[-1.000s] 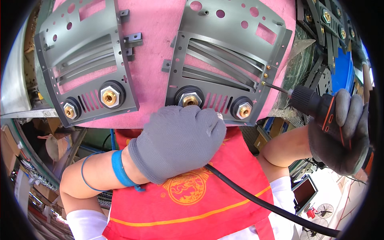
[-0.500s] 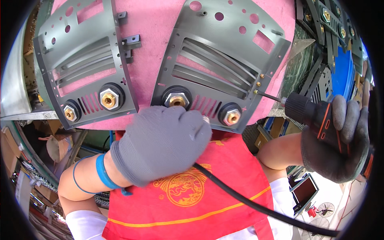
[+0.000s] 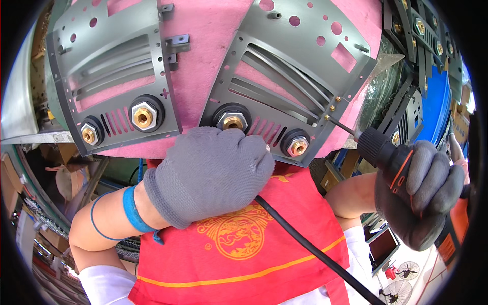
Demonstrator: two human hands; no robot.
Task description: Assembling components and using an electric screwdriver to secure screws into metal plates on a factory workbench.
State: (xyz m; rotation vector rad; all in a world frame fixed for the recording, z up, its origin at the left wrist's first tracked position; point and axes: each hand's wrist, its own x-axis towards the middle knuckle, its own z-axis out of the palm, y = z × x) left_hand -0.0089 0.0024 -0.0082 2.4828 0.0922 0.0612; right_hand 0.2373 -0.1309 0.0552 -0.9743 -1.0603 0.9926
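Observation:
My right hand (image 3: 424, 190), in a dark grey glove, is wrapped round a black and orange power screwdriver (image 3: 377, 146). Its long thin bit meets a small brass-coloured screw (image 3: 327, 118) at the right edge of a grey metal panel (image 3: 297, 84). Two similar screws sit just above it. Over the panel's near edge lies my closed left hand (image 3: 216, 173), in a lighter grey glove, hiding part of that edge. A black cable (image 3: 315, 249) comes out from under its curled fingers and runs to the lower right. Beside the hand is a brass connector with a hex nut (image 3: 233, 121).
A second grey panel (image 3: 114, 66) with brass connectors lies left on the pink padded surface (image 3: 189, 99). More assembled panels (image 3: 421, 30) are stacked at the far right, near a blue bin (image 3: 438, 101). A fan (image 3: 396, 292) stands low on the right.
The panels have shifted slightly right in view. My right fingers have curled further round the screwdriver, and more of its orange body shows. The bit stays on the same screw.

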